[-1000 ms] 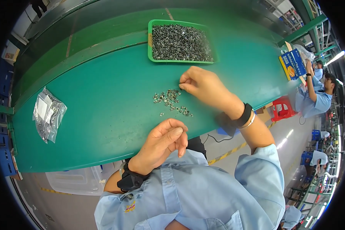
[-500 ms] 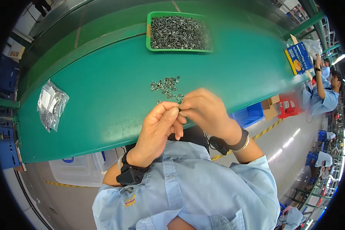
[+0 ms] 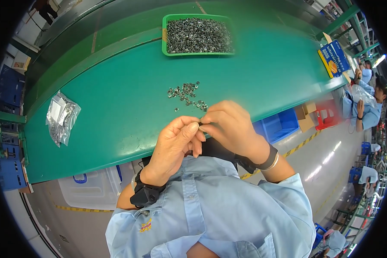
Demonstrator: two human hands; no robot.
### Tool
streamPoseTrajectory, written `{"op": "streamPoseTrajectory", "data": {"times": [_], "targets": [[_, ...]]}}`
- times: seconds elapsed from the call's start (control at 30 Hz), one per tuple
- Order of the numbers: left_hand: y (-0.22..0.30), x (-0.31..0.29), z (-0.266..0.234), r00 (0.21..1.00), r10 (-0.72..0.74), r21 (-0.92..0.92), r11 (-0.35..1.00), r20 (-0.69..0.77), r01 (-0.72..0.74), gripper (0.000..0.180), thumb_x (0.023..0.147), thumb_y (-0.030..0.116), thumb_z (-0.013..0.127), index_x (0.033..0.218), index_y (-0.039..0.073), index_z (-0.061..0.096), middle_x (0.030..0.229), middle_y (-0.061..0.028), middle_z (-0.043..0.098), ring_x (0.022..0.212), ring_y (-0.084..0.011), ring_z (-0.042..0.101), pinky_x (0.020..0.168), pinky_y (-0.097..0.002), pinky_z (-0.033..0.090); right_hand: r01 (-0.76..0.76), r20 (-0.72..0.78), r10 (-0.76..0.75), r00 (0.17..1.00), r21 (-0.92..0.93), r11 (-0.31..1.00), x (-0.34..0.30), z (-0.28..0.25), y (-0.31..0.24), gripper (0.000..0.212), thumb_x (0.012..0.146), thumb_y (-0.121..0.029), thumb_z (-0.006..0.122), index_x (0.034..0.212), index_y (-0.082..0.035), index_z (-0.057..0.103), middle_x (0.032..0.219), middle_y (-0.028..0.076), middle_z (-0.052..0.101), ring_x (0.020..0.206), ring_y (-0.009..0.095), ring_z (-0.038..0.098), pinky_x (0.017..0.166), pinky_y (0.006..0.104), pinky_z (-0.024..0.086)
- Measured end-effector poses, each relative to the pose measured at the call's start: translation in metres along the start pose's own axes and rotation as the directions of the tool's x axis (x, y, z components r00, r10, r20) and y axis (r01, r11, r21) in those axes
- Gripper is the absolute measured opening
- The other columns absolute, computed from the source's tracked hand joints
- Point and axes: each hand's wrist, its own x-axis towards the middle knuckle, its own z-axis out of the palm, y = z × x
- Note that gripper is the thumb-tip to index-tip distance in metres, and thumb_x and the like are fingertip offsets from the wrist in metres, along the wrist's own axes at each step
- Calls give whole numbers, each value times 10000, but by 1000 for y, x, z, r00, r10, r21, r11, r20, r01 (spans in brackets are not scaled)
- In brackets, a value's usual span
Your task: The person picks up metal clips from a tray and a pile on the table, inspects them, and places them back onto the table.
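Note:
My left hand (image 3: 176, 138) and my right hand (image 3: 231, 128) meet fingertip to fingertip over the near edge of the green worktable (image 3: 116, 124). Pinched between them is a tiny dark piece (image 3: 200, 124), mostly covered by the fingers, so its kind does not show. Both hands are closed on it, thumb against forefinger. Just beyond the fingertips lies a loose pile of small shiny metal clip-like parts (image 3: 185, 92), with a few strays close to my right hand. Farther back, a green tray (image 3: 164, 38) is filled with many similar small metal parts.
A clear plastic bag of parts (image 3: 61, 120) lies at the table's left. At the far right stands a blue and yellow box (image 3: 333, 59), near a co-worker (image 3: 370, 105). Below the table edge are a blue bin (image 3: 279, 125) and a clear lidded box (image 3: 90, 189).
My hands keep the same pinch with hardly any movement. The view has shifted slightly. At the right, the co-worker's raised arm has come down, with a clear bag by it.

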Motion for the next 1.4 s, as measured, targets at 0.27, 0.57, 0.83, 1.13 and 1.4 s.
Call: {"op": "streamPoseTrajectory", "data": {"times": [0.27, 0.57, 0.83, 1.13, 1.4], "targets": [[-1, -2, -6, 1000, 2, 38, 999, 13, -2, 197, 962, 202, 495, 988, 13, 540, 784, -68, 612, 584, -102, 564, 512, -226, 454, 19, 78, -16, 997, -35, 999, -3, 0, -5, 212, 664, -55, 751, 819, -55, 606, 808, 59, 603, 713, 235, 590, 615, 331, 455], [-2, -3, -4, 1000, -5, 49, 999, -4, 5, 198, 969, 197, 480, 992, 9, 537, 787, -67, 610, 593, -100, 564, 523, -228, 457, -17, 30, 17, 999, 10, 1000, -8, 2, -7, 200, 679, -28, 731, 843, -47, 618, 803, 66, 619, 709, 231, 591, 613, 323, 456], [-5, -5, 0, 999, 13, 87, 996, -31, -11, 204, 964, 210, 495, 1005, 13, 528, 838, -76, 612, 614, -106, 581, 527, -229, 452, -10, -1, 10, 1000, -5, 1000, -10, 1, -7, 204, 675, -18, 729, 846, -44, 620, 789, 67, 622, 691, 233, 587, 595, 317, 455], [-12, -3, -3, 1000, 17, 71, 997, 0, -17, 151, 949, 183, 518, 963, 33, 509, 829, -97, 621, 612, -137, 589, 514, -251, 465, -34, 5, 34, 999, 21, 999, -19, -1, -12, 228, 683, -7, 730, 875, -45, 613, 804, 73, 616, 692, 229, 588, 576, 312, 463], [-26, 1, -7, 977, 40, -196, 981, 212, 2, 138, 944, 193, 534, 932, 57, 516, 775, -71, 621, 591, -140, 571, 523, -250, 441, -133, -44, 144, 989, 195, 972, -34, 5, -16, 226, 714, 14, 713, 905, -39, 606, 834, 86, 610, 715, 233, 599, 586, 314, 480]]}}
